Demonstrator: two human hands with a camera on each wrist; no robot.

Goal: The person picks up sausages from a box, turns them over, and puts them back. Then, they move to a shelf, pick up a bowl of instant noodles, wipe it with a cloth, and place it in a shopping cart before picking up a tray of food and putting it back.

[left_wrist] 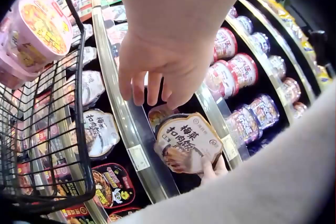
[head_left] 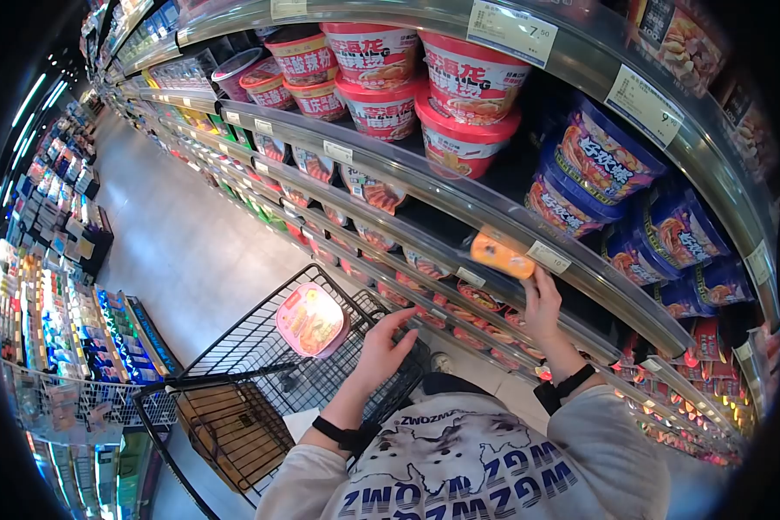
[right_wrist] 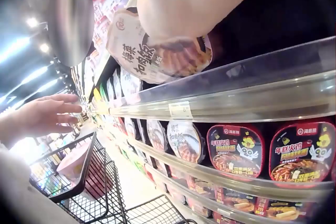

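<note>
My right hand (head_left: 542,308) grips a boxed instant rice meal (head_left: 501,253) by its edge, at the front of a middle shelf. In the left wrist view the package (left_wrist: 186,142) shows a pale lid with dark characters and a picture of sliced meat, the right thumb (left_wrist: 208,169) over its lower edge. My left hand (head_left: 383,348) hovers beside the shopping cart's near rim, fingers apart and holding nothing. A pink-rimmed instant food tub (head_left: 312,319) sits in the black wire shopping cart (head_left: 234,347).
Red-lidded noodle tubs (head_left: 377,56) stand stacked on the shelf above, with blue noodle tubs (head_left: 598,156) to their right. Price tags (head_left: 549,257) line the shelf edges. A floor aisle (head_left: 160,199) runs along the left, past another display (head_left: 78,329).
</note>
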